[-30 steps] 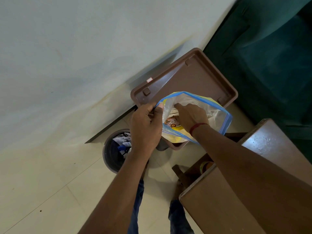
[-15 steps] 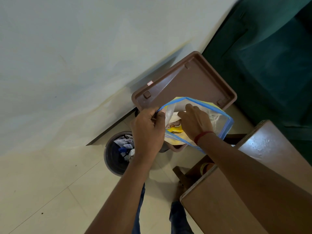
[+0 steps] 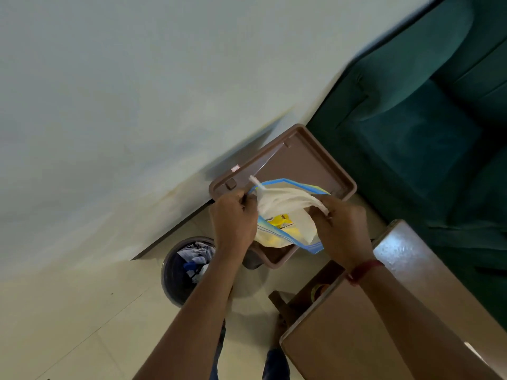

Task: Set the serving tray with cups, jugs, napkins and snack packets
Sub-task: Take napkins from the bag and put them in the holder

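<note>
A brown plastic serving tray rests bare below my hands, between the wall and a green sofa. Over its near part I hold a clear zip bag with a blue rim; yellow snack packets show inside. My left hand pinches the bag's left rim. My right hand grips a white napkin that is drawn partly out of the bag's mouth and stretches across to the left.
A dark round waste bin with paper scraps stands on the tiled floor left of the tray. A brown wooden table fills the lower right. The green sofa is on the right. A pale wall runs behind.
My right hand has come out of the bag, pulling the white napkin up and to the right. The left hand keeps its hold on the rim.
</note>
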